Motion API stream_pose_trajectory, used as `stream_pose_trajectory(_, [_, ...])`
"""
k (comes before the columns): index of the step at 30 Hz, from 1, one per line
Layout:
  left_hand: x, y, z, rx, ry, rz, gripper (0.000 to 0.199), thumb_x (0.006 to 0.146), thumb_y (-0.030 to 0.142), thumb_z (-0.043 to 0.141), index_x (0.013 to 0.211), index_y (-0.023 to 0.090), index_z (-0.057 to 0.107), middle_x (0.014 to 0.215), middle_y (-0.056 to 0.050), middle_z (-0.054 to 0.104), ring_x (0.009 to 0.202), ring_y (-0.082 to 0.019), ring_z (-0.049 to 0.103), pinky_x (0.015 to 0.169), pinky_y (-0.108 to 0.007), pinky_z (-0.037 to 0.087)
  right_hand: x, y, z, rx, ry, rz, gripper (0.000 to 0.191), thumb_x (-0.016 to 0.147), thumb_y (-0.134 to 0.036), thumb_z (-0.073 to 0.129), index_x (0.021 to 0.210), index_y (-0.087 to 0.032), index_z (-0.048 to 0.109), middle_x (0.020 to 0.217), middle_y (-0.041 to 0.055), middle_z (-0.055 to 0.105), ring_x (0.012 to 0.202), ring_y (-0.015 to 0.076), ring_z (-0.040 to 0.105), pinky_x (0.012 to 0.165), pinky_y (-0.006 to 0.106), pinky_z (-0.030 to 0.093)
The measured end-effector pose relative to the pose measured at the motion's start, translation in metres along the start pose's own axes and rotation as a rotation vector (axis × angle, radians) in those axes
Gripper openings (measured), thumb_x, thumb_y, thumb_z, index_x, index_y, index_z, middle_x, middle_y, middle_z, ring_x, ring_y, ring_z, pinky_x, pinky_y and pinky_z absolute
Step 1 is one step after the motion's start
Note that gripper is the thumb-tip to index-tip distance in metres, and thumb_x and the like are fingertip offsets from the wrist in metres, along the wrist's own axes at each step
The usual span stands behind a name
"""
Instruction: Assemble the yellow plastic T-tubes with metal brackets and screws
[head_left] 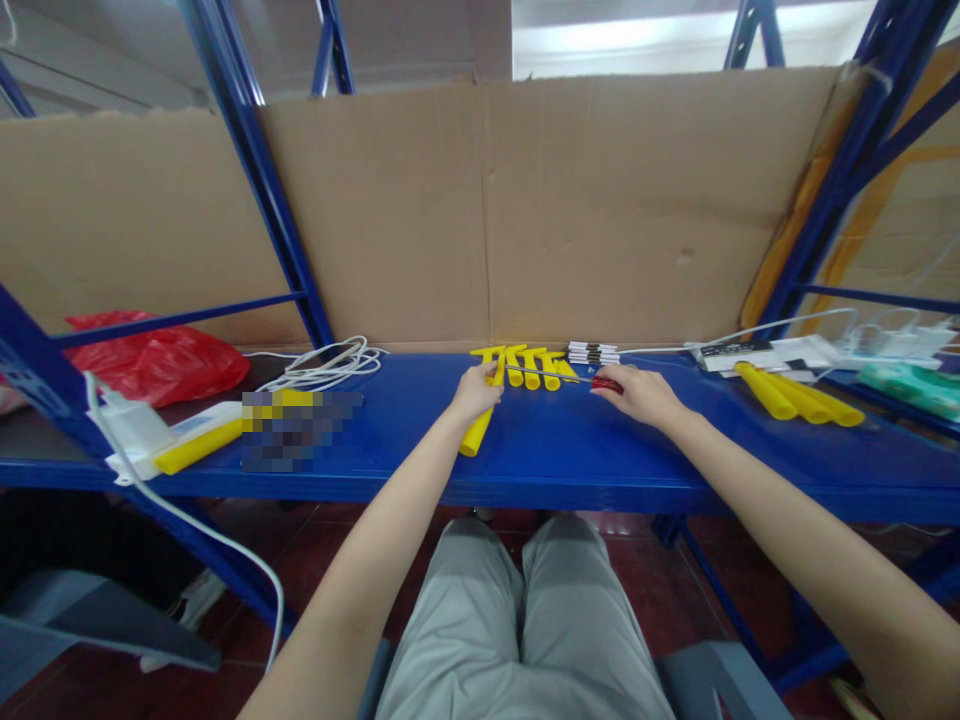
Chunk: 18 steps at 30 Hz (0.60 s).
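Note:
My left hand is closed round a yellow tube-shaped piece whose lower end points toward me. In my right hand is the red handle of a screwdriver; its thin metal shaft runs left to the yellow piece by my left fingers. Whether the tip touches the piece is too small to tell. Several yellow T-shaped pieces lie in a row just behind, between my hands. Beyond them sits a small stack of white and black parts.
Three yellow tubes lie at the right of the blue shelf. Coiled white cable, a red bag and a white power strip are at left. Blue posts and cardboard enclose the back.

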<state>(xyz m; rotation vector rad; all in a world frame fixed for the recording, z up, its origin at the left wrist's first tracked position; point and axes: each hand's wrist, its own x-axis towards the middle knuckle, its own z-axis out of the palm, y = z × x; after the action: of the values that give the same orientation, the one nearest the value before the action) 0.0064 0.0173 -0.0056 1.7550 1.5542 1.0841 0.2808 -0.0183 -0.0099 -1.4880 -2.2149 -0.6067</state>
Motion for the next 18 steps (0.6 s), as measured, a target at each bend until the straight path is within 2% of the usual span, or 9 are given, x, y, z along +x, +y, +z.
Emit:
stream_pose_trajectory(8, [-0.0006,0.0006,0.0002,0.001,0.011,0.008,0.059,0.076,0.000,0.059,0.132,0.018,0.056,0.124,-0.011,0.064,0.058,-0.008,0.065,0.052,-0.017,0.051,0.0009,0.0006,0.0027,0.024,-0.001,0.020,0.027,0.089,-0.042,0.049,0.103,-0.023,0.061,0.096,0.0068,0.073,0.083,0.0230,0.066,0.061,0.029,0.042])
stream_pose_trajectory(12, [-0.0011,0.0011,0.0002,0.001,0.007,0.008,0.059,0.076,0.000,0.059,0.133,0.016,0.055,0.126,-0.012,0.063,0.056,-0.008,0.064,0.051,-0.018,0.051,0.0008,-0.0007,0.0009,-0.018,-0.026,0.062,0.021,0.088,-0.035,0.050,0.101,-0.022,0.059,0.089,0.0065,0.073,0.077,0.0232,0.066,0.058,0.028,0.039])
stream_pose_trajectory(18, [-0.0031,0.0032,-0.0005,-0.009,0.010,0.002,0.061,0.076,-0.001,0.059,0.134,0.017,0.054,0.127,-0.012,0.062,0.060,-0.009,0.066,0.052,-0.017,0.051,-0.0004,-0.0016,-0.0024,-0.012,-0.035,0.007,0.022,0.090,-0.035,0.046,0.098,-0.022,0.062,0.099,0.0077,0.072,0.086,0.0236,0.066,0.061,0.029,0.041])
